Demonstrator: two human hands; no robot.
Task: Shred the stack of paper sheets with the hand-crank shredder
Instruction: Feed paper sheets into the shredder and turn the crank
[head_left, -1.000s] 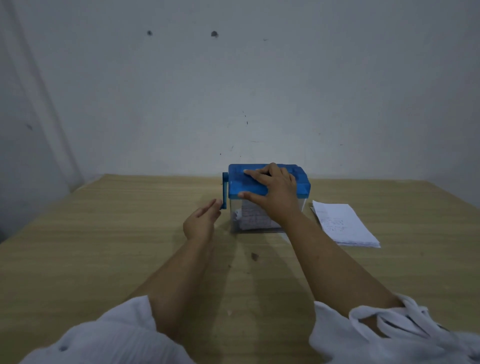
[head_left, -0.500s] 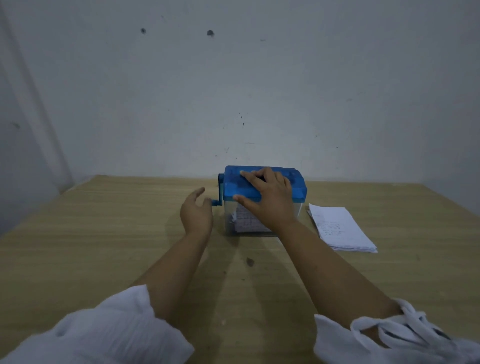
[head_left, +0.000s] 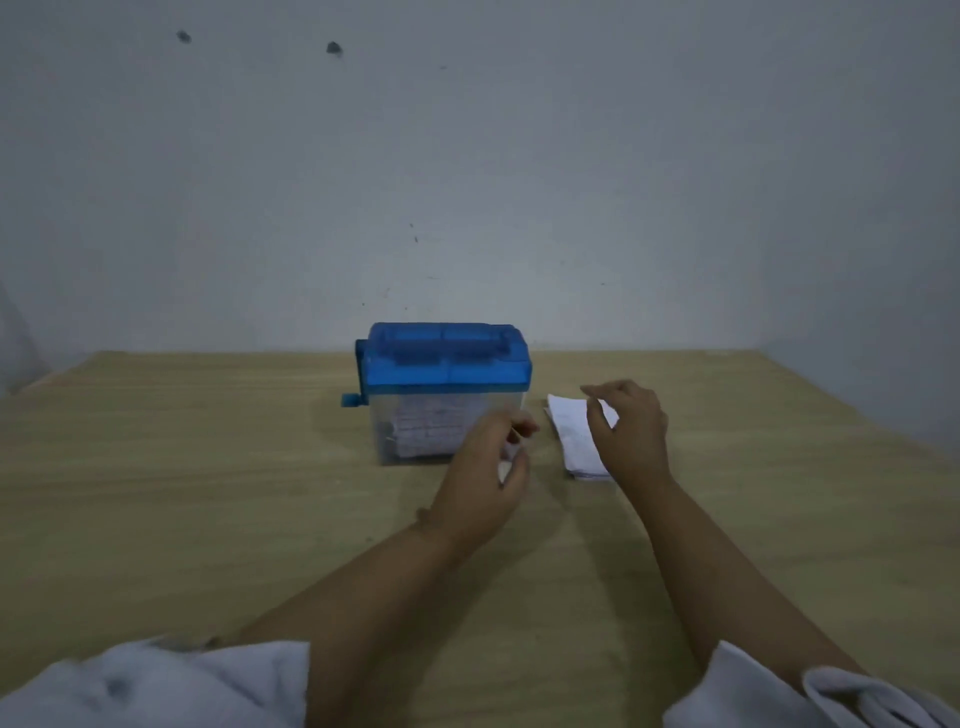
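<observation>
Now hands (head_left: 483, 478) (head_left: 628, 431) off shredder (head_left: 447, 364), nearer paper stack (head_left: 571, 441)

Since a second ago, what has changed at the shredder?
The right grip came off the shredder and moved right, over the paper stack. The left grip drew away from the crank, moved right, and seems to pinch something white. Shredder and paper stack stayed put.

The boxy plastic shredder (head_left: 447, 364) is blue on top, see-through below. The flat paper stack (head_left: 574, 441) is white. The wooden table (head_left: 182, 467) is light brown with thin stripes.
</observation>
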